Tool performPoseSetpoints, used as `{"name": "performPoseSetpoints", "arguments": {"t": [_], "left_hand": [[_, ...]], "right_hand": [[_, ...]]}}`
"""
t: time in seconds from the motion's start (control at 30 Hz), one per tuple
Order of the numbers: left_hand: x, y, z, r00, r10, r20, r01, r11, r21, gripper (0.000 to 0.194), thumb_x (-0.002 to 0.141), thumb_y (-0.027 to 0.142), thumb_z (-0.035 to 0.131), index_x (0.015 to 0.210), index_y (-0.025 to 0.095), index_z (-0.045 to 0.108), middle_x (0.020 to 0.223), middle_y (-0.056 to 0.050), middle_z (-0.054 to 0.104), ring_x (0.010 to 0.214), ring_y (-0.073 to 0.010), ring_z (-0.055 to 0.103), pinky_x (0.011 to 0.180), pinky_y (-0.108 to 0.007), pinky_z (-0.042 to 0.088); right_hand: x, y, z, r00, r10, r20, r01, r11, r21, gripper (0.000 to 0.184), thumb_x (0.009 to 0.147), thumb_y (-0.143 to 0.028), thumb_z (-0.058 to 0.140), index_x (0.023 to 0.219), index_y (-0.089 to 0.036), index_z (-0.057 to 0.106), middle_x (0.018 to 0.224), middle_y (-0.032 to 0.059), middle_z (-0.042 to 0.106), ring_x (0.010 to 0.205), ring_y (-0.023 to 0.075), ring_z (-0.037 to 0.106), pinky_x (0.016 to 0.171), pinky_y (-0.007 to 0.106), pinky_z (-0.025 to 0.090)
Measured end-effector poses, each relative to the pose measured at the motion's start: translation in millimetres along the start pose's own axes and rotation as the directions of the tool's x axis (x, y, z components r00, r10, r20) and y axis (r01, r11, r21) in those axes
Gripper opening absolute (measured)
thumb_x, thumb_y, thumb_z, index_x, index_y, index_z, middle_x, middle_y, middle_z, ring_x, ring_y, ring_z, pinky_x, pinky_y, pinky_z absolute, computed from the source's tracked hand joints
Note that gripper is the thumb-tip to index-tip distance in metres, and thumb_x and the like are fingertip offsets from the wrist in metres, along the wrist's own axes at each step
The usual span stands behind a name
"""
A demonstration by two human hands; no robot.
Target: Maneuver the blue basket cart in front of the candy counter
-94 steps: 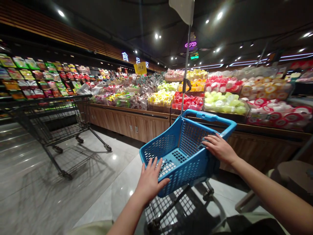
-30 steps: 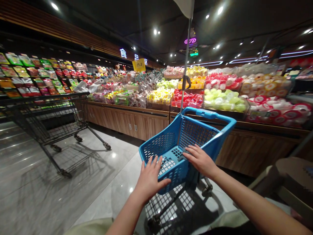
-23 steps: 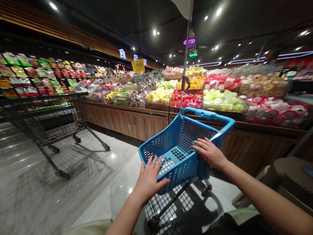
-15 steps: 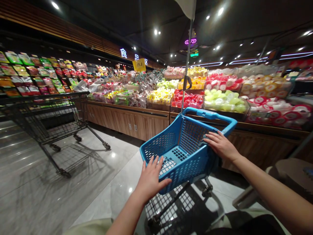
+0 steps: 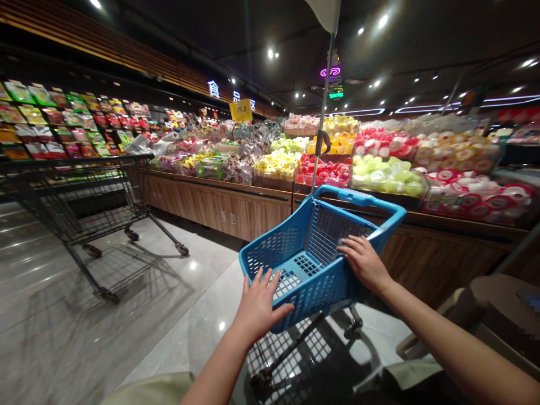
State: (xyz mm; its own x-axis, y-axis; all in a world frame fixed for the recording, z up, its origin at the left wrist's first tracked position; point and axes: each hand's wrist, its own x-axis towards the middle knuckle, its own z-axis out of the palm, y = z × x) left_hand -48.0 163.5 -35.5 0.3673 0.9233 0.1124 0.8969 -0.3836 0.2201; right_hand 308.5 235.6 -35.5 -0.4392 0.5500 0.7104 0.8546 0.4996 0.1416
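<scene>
A small blue plastic shopping cart (image 5: pixel 312 298) with perforated basket walls stands in front of me. My left hand (image 5: pixel 259 301) straddles the rim at its near left corner, fingers reaching over the inside and thumb along the outer wall. Farther right along the same rim rests my right hand (image 5: pixel 365 261), its fingers bent over the edge. A bit of grey material, like a cloth (image 5: pixel 341 243), peeks out at those fingertips; most of it is hidden under the hand. A pole (image 5: pixel 324 107) rises from the far side of the cart.
At left stands a black wire shopping cart (image 5: pixel 101 197) on the shiny tiled floor (image 5: pixel 164 320). Behind the blue cart runs a wooden counter (image 5: pixel 194 199) with bins of wrapped candy (image 5: pixel 386 174). Packaged goods (image 5: pixel 54 121) fill shelves at far left. A brown rounded object (image 5: pixel 498 306) is at right.
My right hand has slid left and slightly down along the rim, the grey material moving with it. The blue cart has shifted slightly left. My left hand keeps its place on the corner.
</scene>
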Motion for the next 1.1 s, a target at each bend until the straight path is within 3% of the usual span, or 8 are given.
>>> {"name": "performPoseSetpoints", "arguments": {"t": [0.3,0.43,0.53,0.73,1.1], "left_hand": [[-1,0,-2.8,1.000,-0.004,0.001,0.004,1.000,0.017,0.097,0.076,0.077,0.050,0.153,0.024,0.023,0.158,-0.010,0.025,0.146,-0.0367,0.018,0.114,-0.063,0.011],[-2,-4,0.4,1.000,0.009,-0.005,-0.009,1.000,0.027,0.105,0.071,0.078,0.055,0.153,0.023,0.020,0.159,-0.010,0.024,0.146,-0.0366,0.016,0.114,-0.064,0.012],[-4,-7,1.3,1.000,0.015,-0.009,-0.015,0.999,0.034,0.110,0.068,0.078,0.059,0.153,0.022,0.019,0.159,-0.011,0.022,0.146,-0.0364,0.015,0.115,-0.063,0.012],[-4,-11,-3.2,0.999,0.027,0.026,-0.028,0.998,0.053,0.111,0.067,0.076,0.061,0.154,0.021,0.018,0.159,-0.012,0.021,0.147,-0.0348,0.013,0.116,-0.060,0.011],[-5,-10,-5.1,0.999,0.028,0.042,-0.030,0.999,0.040,0.107,0.070,0.077,0.057,0.154,0.025,0.017,0.160,-0.010,0.018,0.147,-0.0357,0.011,0.116,-0.060,0.009]], "right_hand": [[4,-128,21,0.999,0.007,-0.032,-0.001,0.980,0.197,0.033,0.095,-0.020,0.045,0.125,-0.024,0.059,0.134,0.0072,0.057,0.131,0.0276,0.041,0.110,0.061,0.032],[8,-160,22,0.999,-0.037,-0.021,0.041,0.971,0.235,0.036,0.093,-0.016,0.047,0.126,-0.023,0.058,0.134,0.0075,0.057,0.131,0.0278,0.041,0.109,0.060,0.034],[12,-167,23,0.993,-0.117,-0.011,0.117,0.966,0.229,0.036,0.092,-0.017,0.050,0.126,-0.022,0.058,0.135,0.0083,0.056,0.130,0.0291,0.042,0.108,0.061,0.035],[19,-131,18,0.947,-0.317,0.051,0.300,0.930,0.212,0.037,0.094,-0.021,0.050,0.130,-0.022,0.056,0.131,0.0095,0.059,0.126,0.0256,0.048,0.109,0.053,0.038],[3,-7,-6,0.967,-0.222,0.129,0.221,0.975,0.019,0.040,0.095,-0.020,0.047,0.133,-0.027,0.055,0.137,0.0077,0.055,0.135,0.0265,0.041,0.110,0.056,0.035]]}}
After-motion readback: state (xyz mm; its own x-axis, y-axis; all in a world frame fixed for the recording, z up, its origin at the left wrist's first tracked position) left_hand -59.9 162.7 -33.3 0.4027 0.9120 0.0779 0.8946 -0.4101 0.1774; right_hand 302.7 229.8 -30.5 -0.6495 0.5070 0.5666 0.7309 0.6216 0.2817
